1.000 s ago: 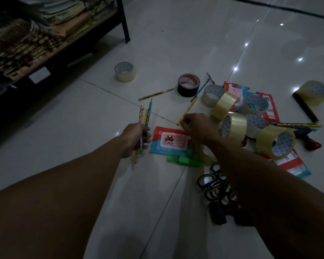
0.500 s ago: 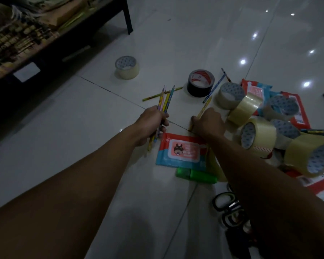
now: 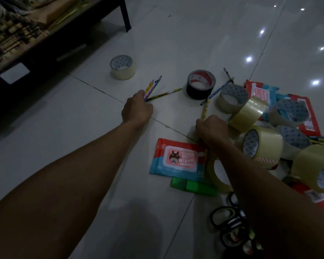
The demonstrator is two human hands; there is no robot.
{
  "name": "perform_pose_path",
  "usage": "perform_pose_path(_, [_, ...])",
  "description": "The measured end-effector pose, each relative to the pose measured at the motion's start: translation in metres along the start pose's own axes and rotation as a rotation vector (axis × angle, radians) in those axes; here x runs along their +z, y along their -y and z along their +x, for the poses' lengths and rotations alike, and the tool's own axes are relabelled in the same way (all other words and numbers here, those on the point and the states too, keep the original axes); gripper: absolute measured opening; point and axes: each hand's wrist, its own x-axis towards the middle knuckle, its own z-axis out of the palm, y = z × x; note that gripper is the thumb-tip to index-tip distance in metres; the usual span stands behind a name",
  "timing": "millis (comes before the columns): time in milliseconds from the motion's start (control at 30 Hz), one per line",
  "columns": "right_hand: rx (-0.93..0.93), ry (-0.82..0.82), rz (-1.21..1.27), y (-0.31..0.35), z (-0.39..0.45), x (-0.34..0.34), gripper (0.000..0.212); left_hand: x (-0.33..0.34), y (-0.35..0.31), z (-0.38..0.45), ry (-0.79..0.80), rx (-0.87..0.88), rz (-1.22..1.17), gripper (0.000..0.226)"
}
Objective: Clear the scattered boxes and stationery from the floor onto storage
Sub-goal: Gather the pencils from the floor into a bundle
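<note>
Glossy white floor tiles carry a scatter of stationery in dim light. The left hand reaches forward with its fingers curled round a bundle of coloured pencils, whose tips fan out up and to the right; its knuckles sit right at the lower end of a loose yellow pencil lying on the floor, though actual contact cannot be made out. The right hand is closed on a single yellow pencil that sticks up out of the fist toward a black roll of tape. Just beyond that pencil's tip a blue pencil lies slanted between the black roll and a clear tape roll. Another clear packing tape roll stands alone farther left, well apart from the pile. Below the right hand lies a red and blue wipes pack, with a green highlighter just beside its near edge. More rolls of clear tape are heaped to the right on top of further red packs. Black-handled scissors lie near the bottom, partly hidden by the right forearm. A dark low shelf stacked with goods fills the upper left corner.
</note>
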Motion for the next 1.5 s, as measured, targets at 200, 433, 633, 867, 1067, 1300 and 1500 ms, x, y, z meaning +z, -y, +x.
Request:
perform_pose_path(200, [-0.025, -0.022, -0.011, -0.003, 0.005, 0.0, 0.033, 0.014, -0.001, 0.02, -0.084, 0.063, 0.222, 0.035])
perform_pose_path(433, [-0.099, -0.103, -0.086, 0.001, 0.0, -0.004, 0.016, 0.019, 0.004, 0.004, -0.119, 0.087, 0.221, 0.031])
perform_pose_path(633, [-0.049, -0.115, 0.094, 0.014, 0.026, -0.01, 0.027, 0.028, 0.011, -0.028, 0.031, 0.123, 0.299, 0.036])
perform_pose_path(867, [-0.007, -0.215, 0.181, 0.026, 0.064, -0.005, 0.028, 0.017, 0.013, -0.041, 0.197, 0.008, 0.153, 0.042])
perform_pose_path(1067, [0.025, -0.29, -0.015, 0.035, 0.066, -0.001, 0.033, 0.002, 0.025, -0.065, 0.351, -0.23, -0.527, 0.029])
perform_pose_path(1300, [0.021, -0.145, -0.099, 0.038, 0.051, -0.006, 0.023, -0.017, 0.035, -0.077, 0.589, -0.417, -0.778, 0.02])
perform_pose_path(1500, [-0.029, 0.045, -0.197, 0.034, 0.023, -0.007, 0.021, -0.009, 0.037, -0.09, 0.647, -0.57, -1.008, 0.021])
